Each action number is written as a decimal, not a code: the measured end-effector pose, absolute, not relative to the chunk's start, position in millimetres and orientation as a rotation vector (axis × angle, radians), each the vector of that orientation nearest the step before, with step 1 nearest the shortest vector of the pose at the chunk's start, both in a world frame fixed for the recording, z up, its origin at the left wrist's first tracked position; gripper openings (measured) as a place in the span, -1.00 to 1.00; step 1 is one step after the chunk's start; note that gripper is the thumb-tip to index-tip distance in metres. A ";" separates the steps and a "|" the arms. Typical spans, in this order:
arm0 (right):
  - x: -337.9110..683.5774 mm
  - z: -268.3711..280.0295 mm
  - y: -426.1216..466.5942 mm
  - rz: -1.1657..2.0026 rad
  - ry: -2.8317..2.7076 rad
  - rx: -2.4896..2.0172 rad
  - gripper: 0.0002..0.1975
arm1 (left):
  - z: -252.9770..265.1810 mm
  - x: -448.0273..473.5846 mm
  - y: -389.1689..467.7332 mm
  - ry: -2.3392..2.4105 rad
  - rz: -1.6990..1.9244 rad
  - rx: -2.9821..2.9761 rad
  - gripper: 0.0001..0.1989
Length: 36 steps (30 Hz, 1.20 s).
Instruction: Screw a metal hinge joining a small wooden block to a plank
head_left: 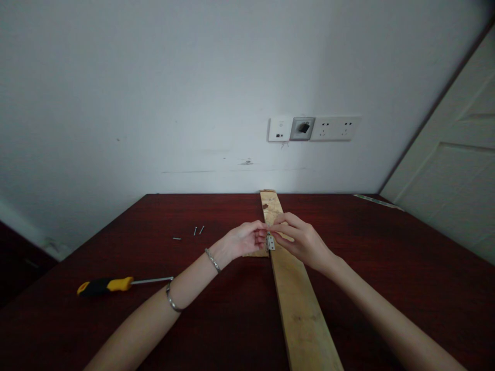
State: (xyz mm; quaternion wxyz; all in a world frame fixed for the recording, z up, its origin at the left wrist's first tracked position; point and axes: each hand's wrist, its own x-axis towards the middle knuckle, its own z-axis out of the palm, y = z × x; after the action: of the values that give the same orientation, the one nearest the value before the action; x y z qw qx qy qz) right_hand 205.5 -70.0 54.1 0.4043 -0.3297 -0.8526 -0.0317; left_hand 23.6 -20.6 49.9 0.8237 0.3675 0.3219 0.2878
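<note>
A long wooden board (303, 309) lies lengthwise on the dark red table, and a metal hinge (271, 242) rests at its left edge. A second piece of wood (255, 254) shows partly beneath my left hand, against the board's left side. My left hand (247, 240) is closed, its thumb and forefinger pinched just above the hinge. From the other side my right hand (303, 241) pinches at the same spot, so the fingertips of both hands meet. Whatever small thing they hold is too small to make out.
Left of my hands lie several loose screws (195, 231). A yellow and black screwdriver (120, 284) lies near my left forearm, its tip close to a bracelet. The table (216, 208) meets a white wall with sockets (335, 128). A thin strip (377, 201) lies at the back right.
</note>
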 end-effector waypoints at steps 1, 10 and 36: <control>205.5 54.5 -70.1 -0.081 -2.161 -0.835 -0.81 | 49.5 23.8 -20.4 0.687 0.612 0.778 -0.74; 205.2 60.4 -75.9 -0.235 -2.238 -0.851 -0.81 | 45.9 25.7 -18.8 0.718 0.606 0.851 -0.77; 214.3 -13.3 -29.9 0.551 -1.601 -1.318 -0.80 | 32.3 -13.2 26.3 1.013 0.831 1.335 -0.78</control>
State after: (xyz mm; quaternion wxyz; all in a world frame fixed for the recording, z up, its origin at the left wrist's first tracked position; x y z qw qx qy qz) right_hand 214.3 -29.9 -13.3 0.4775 -0.5396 -0.6557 0.2257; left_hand -13.2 26.3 32.3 0.5937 0.5742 0.4357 0.3576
